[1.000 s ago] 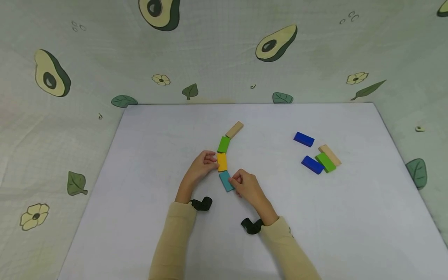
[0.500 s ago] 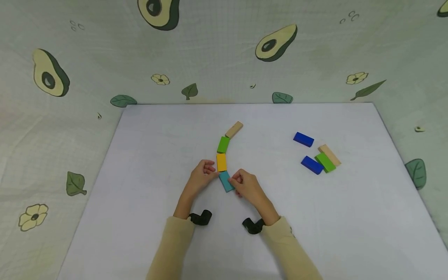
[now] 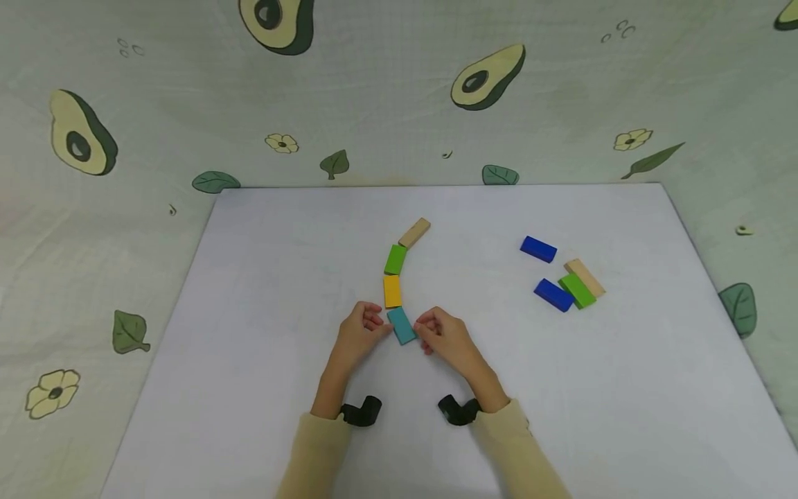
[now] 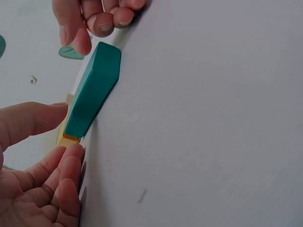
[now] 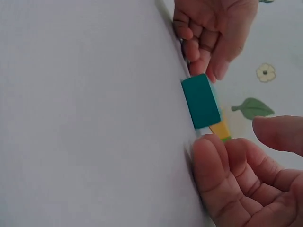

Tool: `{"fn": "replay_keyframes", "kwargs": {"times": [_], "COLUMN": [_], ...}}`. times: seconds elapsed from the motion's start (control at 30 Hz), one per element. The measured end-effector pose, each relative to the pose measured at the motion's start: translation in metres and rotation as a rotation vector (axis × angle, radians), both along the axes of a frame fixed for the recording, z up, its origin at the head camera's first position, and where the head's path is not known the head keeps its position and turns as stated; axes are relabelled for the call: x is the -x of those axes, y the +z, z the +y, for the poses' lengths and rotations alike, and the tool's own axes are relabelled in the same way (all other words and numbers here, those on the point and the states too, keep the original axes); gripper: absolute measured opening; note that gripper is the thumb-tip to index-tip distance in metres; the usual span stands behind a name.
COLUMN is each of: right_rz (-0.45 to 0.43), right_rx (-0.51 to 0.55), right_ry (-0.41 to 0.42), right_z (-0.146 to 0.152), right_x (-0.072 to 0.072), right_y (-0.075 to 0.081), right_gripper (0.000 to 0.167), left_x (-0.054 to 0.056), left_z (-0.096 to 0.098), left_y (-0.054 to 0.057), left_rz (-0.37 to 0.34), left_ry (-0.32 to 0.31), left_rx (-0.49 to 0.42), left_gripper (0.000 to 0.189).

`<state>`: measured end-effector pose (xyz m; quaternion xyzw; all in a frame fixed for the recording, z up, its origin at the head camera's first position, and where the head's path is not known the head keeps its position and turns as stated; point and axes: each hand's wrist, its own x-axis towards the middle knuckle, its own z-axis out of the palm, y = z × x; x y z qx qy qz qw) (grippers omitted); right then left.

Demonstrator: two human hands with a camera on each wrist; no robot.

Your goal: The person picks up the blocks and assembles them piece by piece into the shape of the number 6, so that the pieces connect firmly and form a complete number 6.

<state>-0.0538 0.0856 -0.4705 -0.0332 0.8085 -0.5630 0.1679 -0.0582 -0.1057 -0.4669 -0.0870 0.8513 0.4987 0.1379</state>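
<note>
Nearest to me, two pale yellow sleeves (image 3: 520, 454) are reaching in over the white tabletop (image 3: 262, 312), and each wrist is carrying a small black device (image 3: 363, 412). Beyond them, the left hand (image 3: 358, 336) and right hand (image 3: 450, 339) are facing each other across a teal block (image 3: 402, 326), which is lying at a slant between them. Both hands are holding their fingers loosely bent, with thumb and fingers standing apart and nothing gripped; their tips are hovering right beside the block, and whether any are touching it I cannot tell. A yellow block (image 3: 392, 291) is lying at the teal block's far end. At much the same depth, well off to the person's right, a blue block (image 3: 553, 295), a lime block (image 3: 577, 291) and a plain wood block (image 3: 584, 277) are lying close together. Farther along the curving line, a green block (image 3: 395, 259) is following the yellow one, while a second blue block (image 3: 539, 249) is lying apart on the right. A tan block (image 3: 414, 233) is ending the line, angling rightward. Behind everything, an avocado-print cloth (image 3: 386, 90) is hanging.
</note>
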Motion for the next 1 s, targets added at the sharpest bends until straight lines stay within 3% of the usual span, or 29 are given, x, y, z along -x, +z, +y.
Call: {"fn": "replay_keyframes", "kwargs": {"times": [0.17,0.3,0.6,0.8,1.0], "right_rz": [0.037,0.068,0.135,0.082,0.003], "right_rx": [0.014,-0.067,-0.298,-0.367,-0.391], "right_ry": [-0.032,-0.094,-0.357,-0.54,-0.612], "right_z": [0.02,0.044,0.109,0.141,0.16], "right_x": [0.001,0.004,0.005,0.003,0.001], "right_y": [0.009,0.019,0.025,0.026,0.023], "right_gripper": [0.021,0.024,0.036,0.038,0.042], "left_x": [-0.006,-0.009,-0.008,-0.008,-0.008], "left_z": [0.001,0.002,0.005,0.005,0.005], "left_y": [-0.003,-0.007,-0.012,-0.009,-0.007], "left_rz": [0.026,0.054,0.1,0.096,0.08], "left_ry": [0.014,0.019,-0.001,0.0,-0.004], "left_rx": [-0.033,-0.046,-0.034,-0.024,-0.025], "left_gripper": [0.036,0.038,0.038,0.037,0.037]}}
